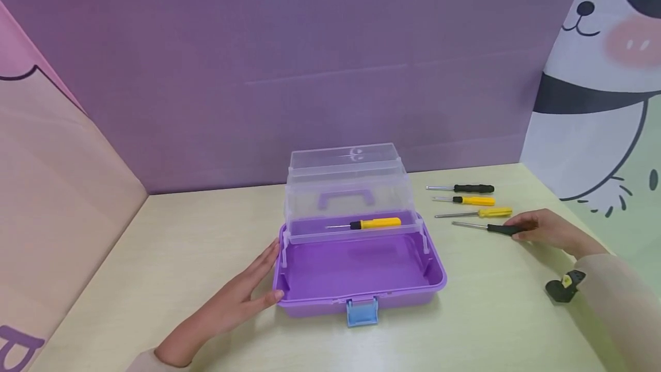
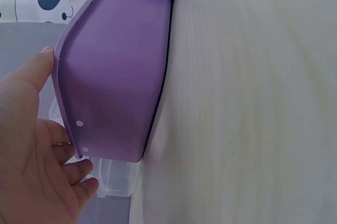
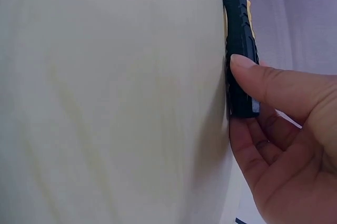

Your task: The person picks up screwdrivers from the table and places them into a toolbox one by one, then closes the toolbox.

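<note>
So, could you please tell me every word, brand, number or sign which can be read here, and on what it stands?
No text can be read with certainty.
Left wall: a purple shape, perhaps a letter, cut off by the picture's edge.
Clear lid: a small mark, too unclear to read.
Screwdrivers and box: none that I can read.

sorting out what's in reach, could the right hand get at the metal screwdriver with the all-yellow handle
Probably yes: the all-yellow-handled screwdriver lies close by the right hand with nothing on top, though that hand pinches a black-handled metal screwdriver.
</note>
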`<state>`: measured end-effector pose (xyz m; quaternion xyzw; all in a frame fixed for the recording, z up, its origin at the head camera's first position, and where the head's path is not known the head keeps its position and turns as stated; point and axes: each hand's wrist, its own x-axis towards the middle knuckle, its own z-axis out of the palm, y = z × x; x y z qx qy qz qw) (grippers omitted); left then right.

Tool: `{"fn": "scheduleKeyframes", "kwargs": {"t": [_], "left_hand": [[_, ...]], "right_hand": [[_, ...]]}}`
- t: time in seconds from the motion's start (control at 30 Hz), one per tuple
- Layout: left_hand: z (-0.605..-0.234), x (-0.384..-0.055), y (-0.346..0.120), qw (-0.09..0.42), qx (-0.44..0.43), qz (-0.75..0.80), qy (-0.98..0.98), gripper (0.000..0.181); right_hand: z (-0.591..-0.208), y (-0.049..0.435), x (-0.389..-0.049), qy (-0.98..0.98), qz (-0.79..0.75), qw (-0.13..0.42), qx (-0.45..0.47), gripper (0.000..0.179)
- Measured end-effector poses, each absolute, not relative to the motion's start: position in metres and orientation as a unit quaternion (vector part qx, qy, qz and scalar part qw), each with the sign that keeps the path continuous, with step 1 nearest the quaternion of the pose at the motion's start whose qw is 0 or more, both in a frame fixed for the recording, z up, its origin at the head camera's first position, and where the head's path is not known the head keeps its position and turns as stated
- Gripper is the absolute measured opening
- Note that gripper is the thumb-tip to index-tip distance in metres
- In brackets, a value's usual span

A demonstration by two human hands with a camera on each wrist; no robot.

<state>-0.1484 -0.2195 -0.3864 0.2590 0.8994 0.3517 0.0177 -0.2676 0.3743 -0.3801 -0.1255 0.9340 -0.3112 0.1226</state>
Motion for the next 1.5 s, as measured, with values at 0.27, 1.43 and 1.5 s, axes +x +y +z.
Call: {"fn": "scheduleKeyframes", "kwargs": {"t": [0.27, 1.43, 1.5], "left_hand": [[-0.3863, -0.1483, -0.2191, 0.019, 0.26, 0.355, 0.898, 0.076], [-0.3866, -0.1476, -0.2197, 0.013, 0.261, 0.348, 0.9, 0.075], [-0.3866, -0.1473, -0.2199, 0.016, 0.26, 0.349, 0.9, 0.075]], "right_hand": [[-0.3812, 0.375, -0.2686, 0.938, -0.302, 0.126, -0.116, 0.039], [-0.3807, 0.3732, -0.2635, 0.945, -0.293, 0.102, -0.104, 0.038], [-0.3813, 0.373, -0.2637, 0.945, -0.292, 0.099, -0.108, 0.037]]}}
